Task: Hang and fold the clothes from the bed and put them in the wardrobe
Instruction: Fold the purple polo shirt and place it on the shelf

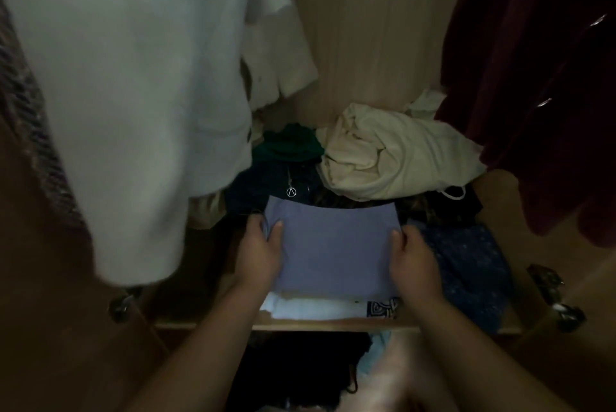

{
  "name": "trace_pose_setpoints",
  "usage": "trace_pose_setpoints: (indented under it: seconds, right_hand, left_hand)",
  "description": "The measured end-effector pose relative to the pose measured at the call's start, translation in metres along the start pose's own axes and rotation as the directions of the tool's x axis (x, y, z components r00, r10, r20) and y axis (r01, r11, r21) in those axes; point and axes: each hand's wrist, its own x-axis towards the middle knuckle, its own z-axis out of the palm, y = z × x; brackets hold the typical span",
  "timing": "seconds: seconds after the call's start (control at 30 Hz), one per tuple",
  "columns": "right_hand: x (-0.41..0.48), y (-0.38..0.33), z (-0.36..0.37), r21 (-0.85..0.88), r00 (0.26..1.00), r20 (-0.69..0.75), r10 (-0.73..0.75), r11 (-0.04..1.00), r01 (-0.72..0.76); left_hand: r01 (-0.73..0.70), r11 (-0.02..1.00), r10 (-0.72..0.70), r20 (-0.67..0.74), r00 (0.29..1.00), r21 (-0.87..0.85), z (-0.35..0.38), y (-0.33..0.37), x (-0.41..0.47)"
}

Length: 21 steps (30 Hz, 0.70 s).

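The wardrobe (366,28) fills the view, its pale wooden back panel bare in the middle. At the left hangs a long white garment (133,78), with a grey knitted piece (20,105) at the very edge beside it. At the right hangs a dark red garment (533,78). On the shelf (206,325) below them lies a loose pile. A crumpled cream garment (393,155) sits at the back right. A green piece (290,145) is just left of it, and in front of that lies a dark navy garment (253,188) with a silver ring pendant (291,191).

At the front of the shelf is the folded lavender garment (336,245), lying flat on top of a folded white garment (316,306). Beside them on the right is a blue patterned cloth (473,265).

Both hands hold the lavender garment by its sides. The left hand (263,251) grips the left edge, thumb laid on top and fingers curled round the edge. The right hand (413,261) grips the right edge the same way, thumb on top. Both forearms reach in over the shelf's front edge.

Under the shelf lie dark clothes (300,371) and a light blue cloth (376,355), too dim to tell apart further. A metal hinge (121,305) shows at the lower left and another hinge (550,291) at the lower right.
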Motion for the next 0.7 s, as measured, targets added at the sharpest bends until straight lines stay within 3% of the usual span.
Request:
trace_pose_setpoints:
  seconds: [0.13, 0.27, 0.43, 0.5, 0.57, 0.63, 0.7]
  right_hand:
    - [0.016, 0.004, 0.015, -0.144, 0.998, 0.043, 0.035, 0.989, -0.028]
    - [0.018, 0.022, 0.028, -0.376, 0.98, 0.132, 0.152, 0.922, -0.092]
    - [0.022, 0.025, 0.026, -0.247, 0.952, 0.207, 0.224, 0.954, -0.171]
    - [0.024, 0.021, 0.019, -0.14, 0.982, 0.152, 0.111, 0.986, -0.09]
    - [0.024, 0.014, 0.014, -0.166, 0.988, 0.038, -0.148, 0.974, 0.152]
    - [0.022, 0.002, 0.015, -0.255, 0.891, 0.02, -0.453, 0.86, 0.443]
    - [0.022, -0.006, 0.022, -0.339, 0.774, 0.178, -0.608, 0.7, 0.628]
  left_hand:
    - [0.072, 0.986, -0.079, 0.044, 0.996, 0.148, 0.011, -0.007, 0.02]
    - [0.087, 0.883, -0.152, 0.106, 0.983, 0.46, 0.022, -0.021, 0.013]
    - [0.138, 0.862, -0.188, 0.055, 0.981, 0.488, 0.016, -0.029, 0.012]
    - [0.071, 0.904, -0.104, 0.055, 0.993, 0.421, 0.012, -0.029, 0.018]
    - [-0.145, 0.897, 0.12, 0.085, 0.989, 0.419, 0.012, -0.022, 0.019]
    - [-0.388, 0.787, 0.352, 0.167, 0.921, 0.48, 0.019, -0.01, 0.016]
    - [-0.524, 0.671, 0.453, 0.27, 0.85, 0.525, 0.031, -0.003, 0.009]
